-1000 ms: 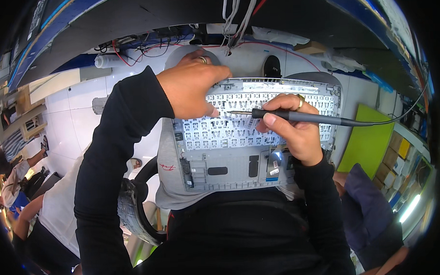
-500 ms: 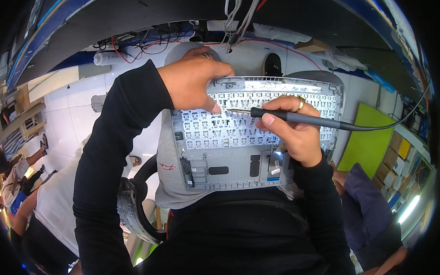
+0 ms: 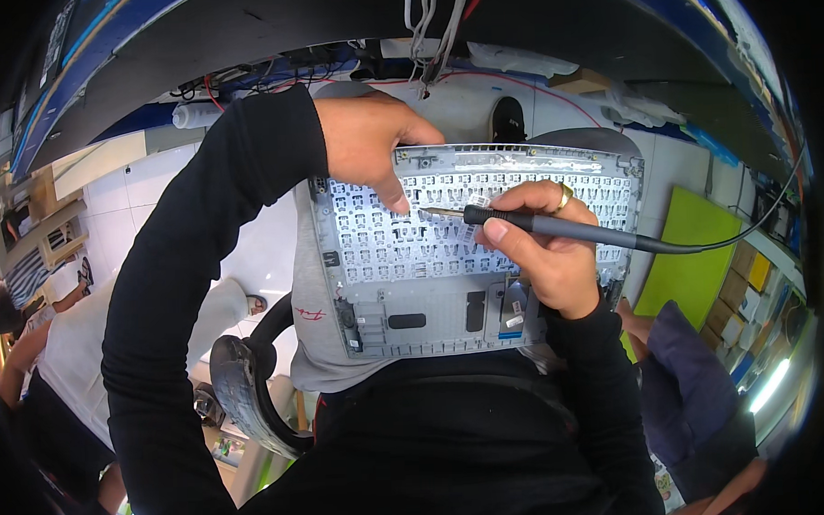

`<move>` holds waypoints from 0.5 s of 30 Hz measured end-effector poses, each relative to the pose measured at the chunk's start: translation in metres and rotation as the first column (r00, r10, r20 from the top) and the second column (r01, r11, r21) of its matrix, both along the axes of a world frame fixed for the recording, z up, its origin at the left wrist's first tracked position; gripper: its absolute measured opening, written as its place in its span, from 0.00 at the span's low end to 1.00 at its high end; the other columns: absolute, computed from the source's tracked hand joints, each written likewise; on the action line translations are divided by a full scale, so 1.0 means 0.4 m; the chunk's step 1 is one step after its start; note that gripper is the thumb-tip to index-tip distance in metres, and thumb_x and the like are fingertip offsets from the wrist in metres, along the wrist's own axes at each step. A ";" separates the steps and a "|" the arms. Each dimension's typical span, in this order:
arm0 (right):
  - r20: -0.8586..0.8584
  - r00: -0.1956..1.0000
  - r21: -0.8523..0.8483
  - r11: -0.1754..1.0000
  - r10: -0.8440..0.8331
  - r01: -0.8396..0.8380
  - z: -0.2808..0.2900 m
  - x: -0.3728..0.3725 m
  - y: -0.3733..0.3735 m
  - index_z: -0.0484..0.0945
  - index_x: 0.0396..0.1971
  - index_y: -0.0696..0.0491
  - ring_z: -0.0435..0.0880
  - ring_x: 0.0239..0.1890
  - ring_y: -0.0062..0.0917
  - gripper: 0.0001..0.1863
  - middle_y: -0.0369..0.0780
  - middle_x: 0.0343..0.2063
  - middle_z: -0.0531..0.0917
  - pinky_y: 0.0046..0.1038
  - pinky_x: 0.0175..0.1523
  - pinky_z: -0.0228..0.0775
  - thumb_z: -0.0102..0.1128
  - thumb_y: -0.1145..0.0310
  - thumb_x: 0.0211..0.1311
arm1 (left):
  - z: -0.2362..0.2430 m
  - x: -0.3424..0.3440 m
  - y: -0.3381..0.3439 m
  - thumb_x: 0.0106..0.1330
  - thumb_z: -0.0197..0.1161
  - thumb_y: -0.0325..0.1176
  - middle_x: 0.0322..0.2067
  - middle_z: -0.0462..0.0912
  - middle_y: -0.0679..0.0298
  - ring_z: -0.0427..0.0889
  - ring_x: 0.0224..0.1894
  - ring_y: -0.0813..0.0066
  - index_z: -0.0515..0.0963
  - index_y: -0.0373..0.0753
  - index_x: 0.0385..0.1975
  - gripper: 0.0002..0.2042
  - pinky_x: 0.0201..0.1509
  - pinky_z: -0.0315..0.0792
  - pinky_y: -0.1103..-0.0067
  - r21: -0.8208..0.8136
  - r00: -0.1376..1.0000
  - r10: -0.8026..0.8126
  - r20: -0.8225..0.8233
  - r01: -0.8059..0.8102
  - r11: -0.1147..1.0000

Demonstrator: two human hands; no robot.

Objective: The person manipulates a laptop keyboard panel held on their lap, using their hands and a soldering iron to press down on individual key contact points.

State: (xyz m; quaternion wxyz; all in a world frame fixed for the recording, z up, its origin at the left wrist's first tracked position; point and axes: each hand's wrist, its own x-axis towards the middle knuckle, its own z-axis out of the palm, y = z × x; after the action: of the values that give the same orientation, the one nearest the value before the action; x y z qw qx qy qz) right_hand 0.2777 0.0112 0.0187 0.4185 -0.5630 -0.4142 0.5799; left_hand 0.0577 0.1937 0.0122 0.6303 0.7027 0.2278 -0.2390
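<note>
A grey laptop upper case (image 3: 396, 322) lies across my lap, inner side up, showing a pale metal keyboard backing (image 3: 357, 246). My left hand (image 3: 376, 145) is closed over its upper left edge, thumb pressed down on the backing. My right hand (image 3: 543, 248) grips a black and grey soldering iron (image 3: 611, 237) almost horizontally; its metal tip rests at or just above the backing, right beside my left thumb. A cord runs from the iron up to the right.
A dark desk (image 3: 313, 20) with hanging cables (image 3: 427, 34) arches above. A green board (image 3: 680, 266) leans at the right. My shoe (image 3: 507, 118) is on the tiled floor. A white-shirted person (image 3: 89, 350) is at left, another person's dark clothing (image 3: 684, 384) at lower right.
My left forearm has swung outward to the left, and my left hand has shifted slightly along the case edge. The iron's tip has moved slightly left, staying near the thumb.
</note>
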 end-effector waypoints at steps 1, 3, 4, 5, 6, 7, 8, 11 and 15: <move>0.024 1.000 0.000 1.000 -0.005 0.005 0.000 0.000 0.000 0.86 0.37 0.59 0.86 0.32 0.23 0.09 0.40 0.32 0.89 0.25 0.39 0.76 0.75 0.72 0.60 | -0.002 0.000 -0.002 0.57 0.79 0.30 0.47 0.88 0.51 0.89 0.48 0.61 0.81 0.30 0.52 0.23 0.53 0.80 0.71 -0.007 1.000 0.009 0.007 -0.009 1.000; 0.039 0.999 0.005 1.000 0.021 -0.021 0.000 0.005 0.001 0.86 0.37 0.59 0.86 0.31 0.22 0.09 0.40 0.31 0.89 0.25 0.39 0.76 0.75 0.72 0.61 | -0.006 -0.001 -0.006 0.57 0.79 0.29 0.47 0.88 0.51 0.89 0.48 0.62 0.81 0.31 0.51 0.23 0.53 0.80 0.71 -0.013 1.000 0.020 0.013 -0.020 1.000; 0.055 0.997 0.011 0.999 0.046 -0.047 -0.001 0.008 0.002 0.86 0.36 0.59 0.86 0.31 0.22 0.08 0.40 0.31 0.88 0.24 0.38 0.76 0.75 0.73 0.61 | -0.008 0.000 -0.008 0.57 0.78 0.29 0.47 0.88 0.51 0.89 0.48 0.62 0.80 0.31 0.52 0.23 0.52 0.80 0.71 0.013 1.000 0.012 0.020 -0.012 1.000; 0.055 0.997 0.011 0.999 0.045 -0.046 -0.002 0.011 0.004 0.86 0.36 0.59 0.86 0.31 0.22 0.08 0.40 0.31 0.88 0.24 0.38 0.76 0.75 0.73 0.61 | -0.009 0.001 -0.009 0.58 0.78 0.29 0.47 0.88 0.51 0.89 0.48 0.62 0.80 0.31 0.52 0.23 0.52 0.80 0.71 0.040 1.000 0.003 0.027 -0.004 0.999; 0.049 0.997 0.032 0.998 0.058 -0.060 -0.002 0.014 0.006 0.85 0.36 0.59 0.86 0.31 0.22 0.08 0.40 0.30 0.88 0.24 0.38 0.76 0.75 0.73 0.61 | -0.008 0.003 -0.008 0.58 0.78 0.29 0.47 0.88 0.51 0.89 0.48 0.62 0.80 0.31 0.52 0.23 0.52 0.80 0.71 0.040 1.000 0.001 0.029 -0.002 0.999; 0.044 0.996 0.054 0.996 0.071 -0.073 -0.002 0.015 0.007 0.85 0.36 0.59 0.86 0.30 0.22 0.08 0.40 0.30 0.88 0.24 0.38 0.76 0.75 0.73 0.61 | -0.005 0.006 -0.005 0.58 0.78 0.28 0.48 0.88 0.52 0.89 0.48 0.63 0.80 0.31 0.53 0.23 0.53 0.80 0.72 0.007 1.000 0.003 0.015 -0.004 1.000; 0.045 0.996 0.055 0.996 0.071 -0.073 0.003 0.012 0.008 0.85 0.36 0.59 0.86 0.30 0.22 0.08 0.40 0.30 0.88 0.24 0.38 0.76 0.75 0.73 0.61 | 0.000 0.007 -0.002 0.58 0.78 0.28 0.48 0.89 0.52 0.90 0.48 0.63 0.79 0.31 0.54 0.23 0.53 0.80 0.72 -0.024 1.000 0.007 0.001 -0.007 1.000; -0.091 0.995 -0.037 0.999 -0.029 0.026 0.013 0.004 0.006 0.86 0.37 0.60 0.86 0.31 0.22 0.08 0.41 0.29 0.89 0.24 0.38 0.77 0.75 0.73 0.61 | 0.006 0.012 0.001 0.58 0.78 0.28 0.48 0.89 0.53 0.90 0.48 0.64 0.79 0.31 0.55 0.24 0.54 0.80 0.72 -0.094 1.000 0.019 -0.022 -0.021 0.995; -0.042 0.999 0.022 1.000 -0.001 0.002 -0.002 0.012 -0.001 0.86 0.37 0.60 0.87 0.30 0.23 0.08 0.41 0.30 0.89 0.24 0.38 0.77 0.75 0.73 0.61 | -0.003 0.018 0.002 0.59 0.78 0.27 0.48 0.90 0.53 0.90 0.48 0.65 0.78 0.31 0.55 0.25 0.55 0.80 0.72 -0.114 1.000 0.003 0.000 -0.003 0.993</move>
State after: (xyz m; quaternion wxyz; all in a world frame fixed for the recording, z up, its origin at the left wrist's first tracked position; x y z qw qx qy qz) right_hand 0.2823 0.0106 0.0180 0.4338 -0.5462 -0.4114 0.5867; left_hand 0.0650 0.1947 0.0111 0.6698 0.6653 0.2148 -0.2504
